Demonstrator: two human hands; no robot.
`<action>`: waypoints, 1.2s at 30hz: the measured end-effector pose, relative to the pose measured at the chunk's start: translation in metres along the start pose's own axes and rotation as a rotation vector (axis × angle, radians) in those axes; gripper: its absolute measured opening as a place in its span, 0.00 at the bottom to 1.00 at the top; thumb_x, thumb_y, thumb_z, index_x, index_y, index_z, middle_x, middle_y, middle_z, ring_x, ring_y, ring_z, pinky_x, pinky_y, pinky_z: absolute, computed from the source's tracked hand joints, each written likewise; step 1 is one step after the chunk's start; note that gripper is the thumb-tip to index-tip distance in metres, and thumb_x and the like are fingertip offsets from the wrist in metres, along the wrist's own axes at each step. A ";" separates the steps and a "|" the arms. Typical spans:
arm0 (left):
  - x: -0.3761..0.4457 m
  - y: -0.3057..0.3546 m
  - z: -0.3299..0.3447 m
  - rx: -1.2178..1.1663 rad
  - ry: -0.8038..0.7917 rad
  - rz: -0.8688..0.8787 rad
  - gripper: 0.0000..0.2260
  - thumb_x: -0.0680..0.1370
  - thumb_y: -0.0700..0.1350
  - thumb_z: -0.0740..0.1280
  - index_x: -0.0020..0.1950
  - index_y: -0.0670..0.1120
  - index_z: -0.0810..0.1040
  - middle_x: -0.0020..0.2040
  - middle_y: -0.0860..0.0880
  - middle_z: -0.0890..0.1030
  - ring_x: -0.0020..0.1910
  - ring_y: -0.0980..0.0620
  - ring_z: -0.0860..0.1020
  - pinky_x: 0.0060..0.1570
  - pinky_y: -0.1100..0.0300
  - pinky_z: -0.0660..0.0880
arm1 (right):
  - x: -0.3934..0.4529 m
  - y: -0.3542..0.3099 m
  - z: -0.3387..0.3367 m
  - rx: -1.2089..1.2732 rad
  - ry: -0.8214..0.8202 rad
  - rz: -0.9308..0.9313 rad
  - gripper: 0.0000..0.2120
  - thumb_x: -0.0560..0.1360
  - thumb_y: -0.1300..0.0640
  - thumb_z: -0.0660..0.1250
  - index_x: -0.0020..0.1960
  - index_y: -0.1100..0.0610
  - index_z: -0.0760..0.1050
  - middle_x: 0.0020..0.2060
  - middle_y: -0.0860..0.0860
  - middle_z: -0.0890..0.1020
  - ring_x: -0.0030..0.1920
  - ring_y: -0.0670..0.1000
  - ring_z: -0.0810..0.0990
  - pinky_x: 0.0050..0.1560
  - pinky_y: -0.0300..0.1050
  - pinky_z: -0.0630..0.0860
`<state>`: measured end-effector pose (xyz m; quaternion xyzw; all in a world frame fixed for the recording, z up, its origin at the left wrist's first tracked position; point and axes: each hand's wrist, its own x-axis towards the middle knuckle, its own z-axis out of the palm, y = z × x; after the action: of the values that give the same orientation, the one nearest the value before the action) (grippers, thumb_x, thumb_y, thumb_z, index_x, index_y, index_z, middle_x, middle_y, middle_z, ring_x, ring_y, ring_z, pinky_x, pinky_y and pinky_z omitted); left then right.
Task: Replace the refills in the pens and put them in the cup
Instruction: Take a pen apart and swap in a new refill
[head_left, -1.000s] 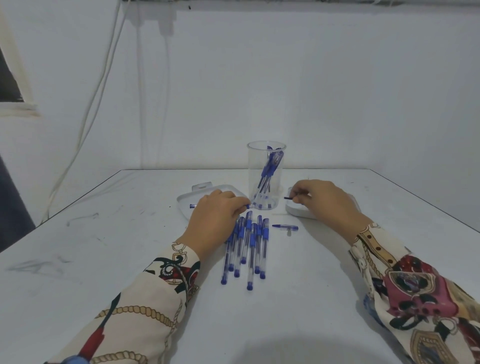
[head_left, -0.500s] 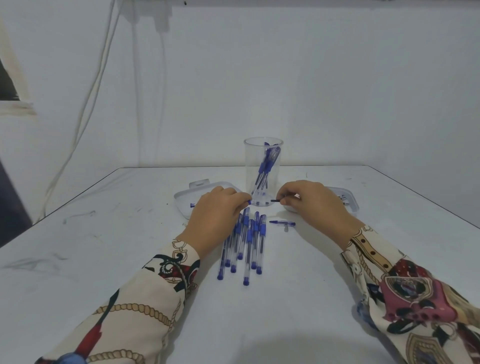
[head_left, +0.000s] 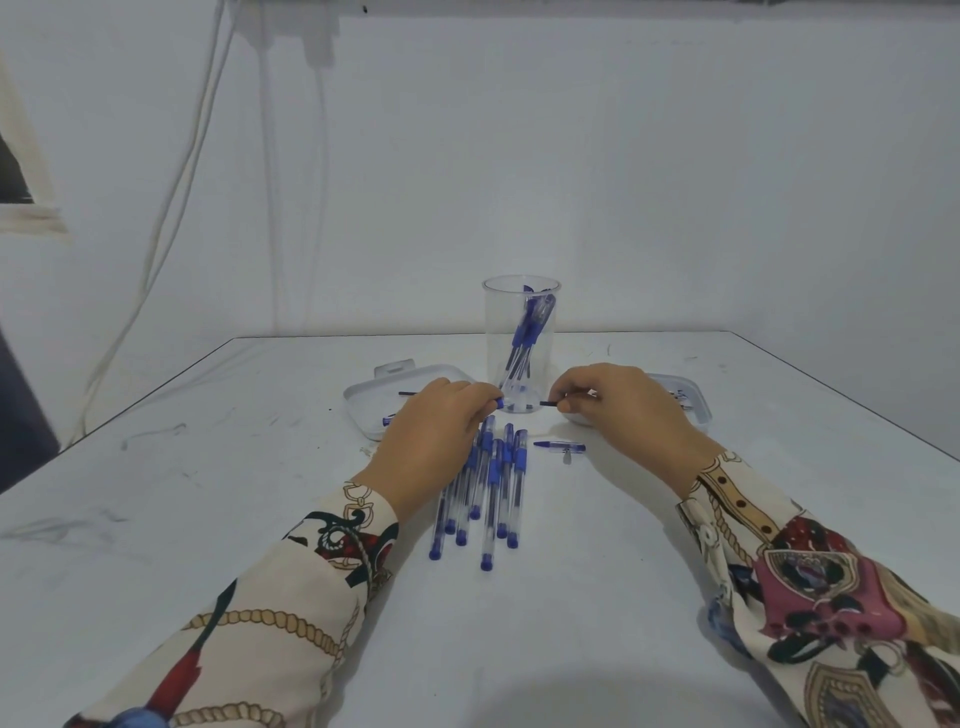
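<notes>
We see both forearms, in patterned sleeves, reaching forward and converging over the table (head_left: 208, 467). The left hand (head_left: 431, 441) lies palm down, fingers curled and pinched at the tips. The right hand (head_left: 623, 410), knuckles up, pinches thumb against forefinger, pointing toward the left.

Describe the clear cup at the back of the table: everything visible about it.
The cup is a tall, clear cylinder that looks like plastic, standing upright on the white table behind the row of loose pens. Its mouth is open. Several blue pens lean inside, tilted toward its right rim, tips down. It stands between two shallow white trays, left tray and right tray. Neither hand appears to touch it; both work just in front of its base.
</notes>
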<state>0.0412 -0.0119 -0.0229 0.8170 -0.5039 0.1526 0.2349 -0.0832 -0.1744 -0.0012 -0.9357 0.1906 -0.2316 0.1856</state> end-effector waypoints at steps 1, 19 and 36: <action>0.000 0.000 0.000 0.002 0.005 0.006 0.15 0.82 0.45 0.53 0.65 0.48 0.73 0.59 0.48 0.78 0.57 0.49 0.72 0.56 0.58 0.67 | 0.000 0.000 0.000 0.000 0.001 -0.003 0.07 0.78 0.56 0.64 0.50 0.48 0.80 0.47 0.45 0.80 0.48 0.47 0.75 0.46 0.44 0.70; -0.001 0.001 0.007 0.051 0.129 0.157 0.11 0.80 0.45 0.60 0.59 0.48 0.78 0.50 0.48 0.82 0.48 0.47 0.74 0.47 0.52 0.72 | -0.002 -0.013 0.010 -0.025 -0.007 -0.183 0.24 0.72 0.53 0.72 0.66 0.42 0.71 0.50 0.37 0.79 0.51 0.43 0.69 0.54 0.45 0.69; -0.001 -0.005 0.007 0.060 0.145 0.106 0.11 0.80 0.47 0.60 0.59 0.49 0.78 0.52 0.50 0.81 0.50 0.48 0.73 0.50 0.54 0.69 | 0.002 0.011 -0.002 -0.165 0.057 -0.176 0.03 0.75 0.48 0.67 0.43 0.43 0.78 0.41 0.39 0.80 0.47 0.45 0.71 0.52 0.47 0.64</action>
<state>0.0454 -0.0130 -0.0300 0.7828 -0.5234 0.2384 0.2378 -0.0856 -0.1854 -0.0038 -0.9540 0.1313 -0.2569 0.0814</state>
